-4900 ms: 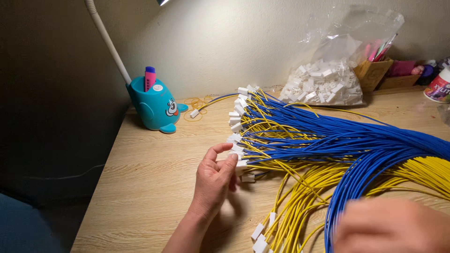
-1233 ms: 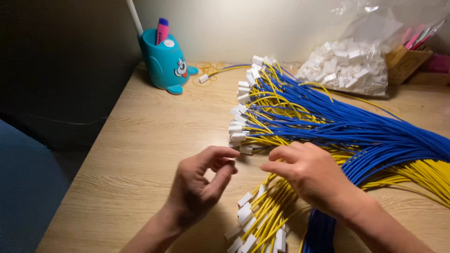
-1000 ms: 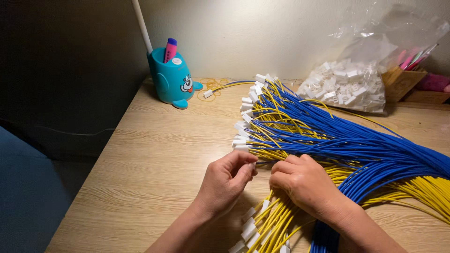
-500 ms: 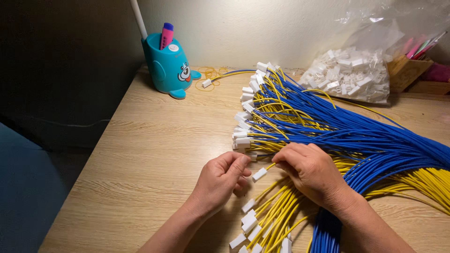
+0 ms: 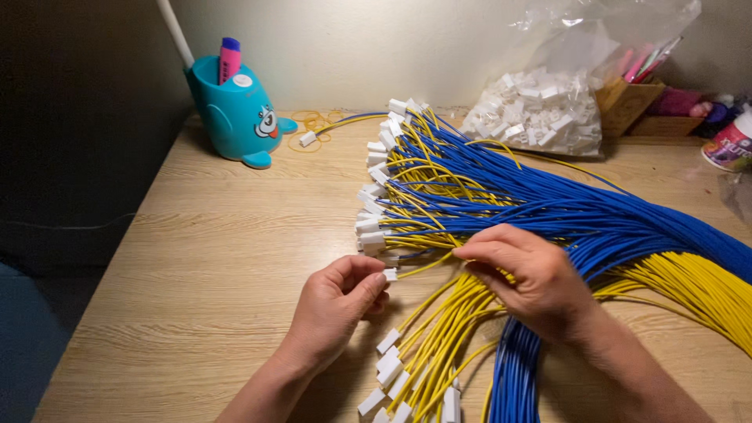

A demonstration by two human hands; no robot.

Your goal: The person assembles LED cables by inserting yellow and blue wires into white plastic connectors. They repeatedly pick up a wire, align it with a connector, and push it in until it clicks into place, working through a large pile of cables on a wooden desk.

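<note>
My left hand pinches a small white connector at the end of a yellow wire. My right hand grips the same yellow wire a little further along, fingers curled over it. Both hands rest low over a wooden table. Behind them lies a large bundle of blue and yellow wires with white connectors on their left ends. A second fan of yellow wires with white connectors spreads toward me between my hands.
A teal whale-shaped pen holder with a pink marker stands at the back left, beside a white lamp stem. A clear bag of white connectors sits at the back, a cardboard box and a cup to its right.
My hands came together over the yellow wires. The left hand now pinches a connector at a wire's end and the right hand holds that wire; the camera shifted slightly.
</note>
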